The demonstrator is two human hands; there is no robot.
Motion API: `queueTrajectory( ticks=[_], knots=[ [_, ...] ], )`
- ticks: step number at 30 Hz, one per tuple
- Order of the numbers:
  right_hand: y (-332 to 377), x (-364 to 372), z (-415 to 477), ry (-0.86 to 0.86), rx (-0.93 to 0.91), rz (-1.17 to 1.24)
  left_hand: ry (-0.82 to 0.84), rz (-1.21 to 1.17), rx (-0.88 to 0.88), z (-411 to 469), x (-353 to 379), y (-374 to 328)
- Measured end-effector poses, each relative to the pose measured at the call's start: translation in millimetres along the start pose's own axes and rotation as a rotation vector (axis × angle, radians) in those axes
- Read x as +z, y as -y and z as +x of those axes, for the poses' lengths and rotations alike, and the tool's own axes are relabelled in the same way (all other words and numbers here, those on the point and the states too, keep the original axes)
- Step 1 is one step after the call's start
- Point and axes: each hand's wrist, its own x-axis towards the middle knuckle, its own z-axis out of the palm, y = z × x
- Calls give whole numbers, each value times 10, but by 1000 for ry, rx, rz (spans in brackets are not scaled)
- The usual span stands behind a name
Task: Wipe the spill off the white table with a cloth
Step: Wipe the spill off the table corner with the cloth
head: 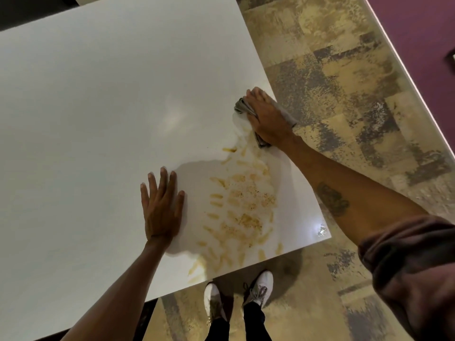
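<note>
Grey cloth [248, 108], bunched and creased, lies under the right hand [267, 119] near the right edge of the white bench [98, 94], at the far end of the spill [241, 203]. Right grip: palm down, fingers spread over the cloth and pressing it flat against the surface, a fold showing past the fingertips and another past the wrist. Left hand [161, 207] holds nothing, fingers extended and flat on the bench just beside the spill's left margin (probably bracing the body for the reach). Step in hand, by my reading: the wiping pass itself, with the cloth at the top of the wet patch. The spill covers the near right corner area of the bench, running from just below the cloth down to the near edge. It shows as a thin clear film with yellow-brown streaks and a few speckled tan blotches near the middle; the streaks fan out in short dashes. Most of it looks unwiped, so the task seems early. Next move likely calls for drawing the cloth down through the stained zone toward the body, keeping pressure even, and minding the near and right edges so liquid is not pushed onto the patterned floor [344, 82] or the white shoes [261, 286] below.
</note>
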Motion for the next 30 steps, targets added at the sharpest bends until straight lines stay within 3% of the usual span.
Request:
queueTrajectory(
  ticks=[7,21,27,30],
  knots=[
    [37,-4,-406,53,-181,-94,20,3,8,-16,-19,6],
    [109,19,-1888,231,-319,-107,18,-88,-27,-83,-86,-64],
    [39,17,-2477,60,-346,-75,56,-208,56,-165,-60,116],
    [106,95,-2688,-11,-254,-96,88,-162,135,-303,-28,199]
  ],
)
